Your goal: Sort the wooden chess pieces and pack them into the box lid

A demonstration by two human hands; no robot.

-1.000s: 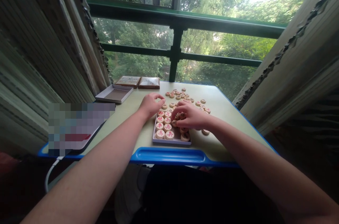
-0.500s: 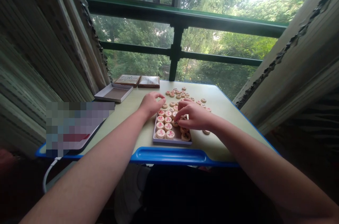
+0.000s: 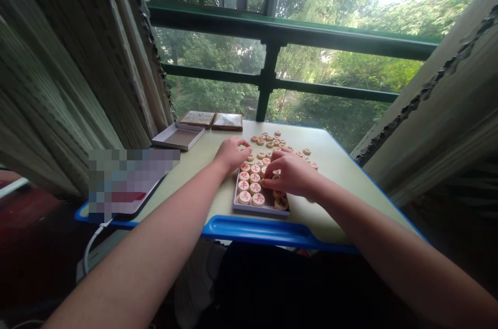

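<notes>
A shallow pale box holds rows of round wooden Chinese chess pieces with red characters on its left side, such as this one. A dark-marked piece lies in its near right corner. My right hand reaches over the box from the right, thumb and fingertips closed on a piece inside it, partly hidden by the fingers. My left hand hovers by the box's far left corner, fingers curved and a little apart, beside a loose piece. It seems to hold nothing.
More loose pieces are scattered beyond the box. An empty box lid or tray and two flat boxes stand at the far left. A blurred-out device with a white cable lies left. The table has a blue edge.
The view has shifted slightly, so everything sits further right. My right hand stays over the box with its fingertips at the same piece. My left hand keeps nearly the same place.
</notes>
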